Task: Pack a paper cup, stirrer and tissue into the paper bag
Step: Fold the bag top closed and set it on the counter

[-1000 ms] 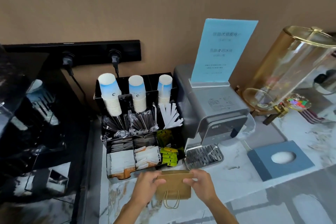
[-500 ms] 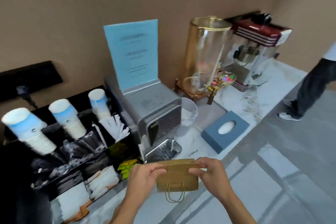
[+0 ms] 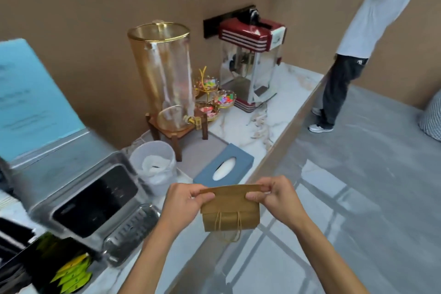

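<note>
1. The marble-patterned counter runs along the tan wall, its front edge meeting a grey floor.
2. A second person in a white shirt and dark trousers stands at the counter's far end.
3. A steel machine with a dark front panel sits on the left; a blue sign stands on top, its print too blurred to read.
4. A tall clear drink dispenser with a gold lid stands on a wooden stand, near a red popcorn machine.
5. A blue tissue box lies just beyond the hands, a white tissue showing in its slot.
6. The paper bag is brown kraft, folded flat, with twisted cord handles hanging at its lower edge; no print is visible. It is held in the air over the counter's front edge.
7. The left hand pinches the bag's top left edge, thumb and fingers clamped on the paper.
8. The right hand pinches the top right edge likewise.
9. Yellow-green sachets lie at lower left, lettering illegible.
</note>
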Tool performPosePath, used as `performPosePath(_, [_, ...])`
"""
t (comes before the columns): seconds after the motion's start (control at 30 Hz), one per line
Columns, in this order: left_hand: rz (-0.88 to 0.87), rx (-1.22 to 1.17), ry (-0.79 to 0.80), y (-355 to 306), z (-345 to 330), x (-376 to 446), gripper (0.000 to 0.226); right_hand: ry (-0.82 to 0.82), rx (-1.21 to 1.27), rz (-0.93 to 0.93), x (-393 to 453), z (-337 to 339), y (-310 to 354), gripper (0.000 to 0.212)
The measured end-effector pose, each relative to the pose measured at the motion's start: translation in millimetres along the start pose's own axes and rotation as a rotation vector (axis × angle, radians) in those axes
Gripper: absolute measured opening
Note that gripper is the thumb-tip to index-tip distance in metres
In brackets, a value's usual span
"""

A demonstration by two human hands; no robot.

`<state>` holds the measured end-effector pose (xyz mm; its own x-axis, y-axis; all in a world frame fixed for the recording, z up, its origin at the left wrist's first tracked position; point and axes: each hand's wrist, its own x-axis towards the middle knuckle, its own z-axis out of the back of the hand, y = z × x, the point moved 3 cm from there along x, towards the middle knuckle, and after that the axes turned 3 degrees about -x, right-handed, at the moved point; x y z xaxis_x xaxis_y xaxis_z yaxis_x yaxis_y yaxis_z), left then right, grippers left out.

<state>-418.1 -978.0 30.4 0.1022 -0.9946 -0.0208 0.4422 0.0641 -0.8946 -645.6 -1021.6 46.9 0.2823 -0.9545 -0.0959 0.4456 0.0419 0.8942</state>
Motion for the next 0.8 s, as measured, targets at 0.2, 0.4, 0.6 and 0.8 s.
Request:
performPosePath(0.2, [0.038, -0.042, 0.061, -21.5, -25.8, 46.3, 0.024, 0.016, -0.003, -0.056, 39.9, 37.5, -17.0, 0.015])
performPosePath(0.4, [0.074, -0.119, 0.118, -28.0, -51.8, 123.4, 0.032, 0.006, 0.036, -0.101, 102.7, 69.3, -35.2, 0.016])
performPosePath(0.6, [0.072, -0.245, 0.163, -33.5, -78.4, 208.0, 0.016, -0.018, 0.073, -0.148, 170.6, 109.8, -46.1, 0.005])
performPosePath(0.8, [0.051, -0.291, 0.231, -40.6, -105.9, 283.7, 0.033, -0.05, 0.074, -0.18, 225.9, 148.3, -56.9, 0.01])
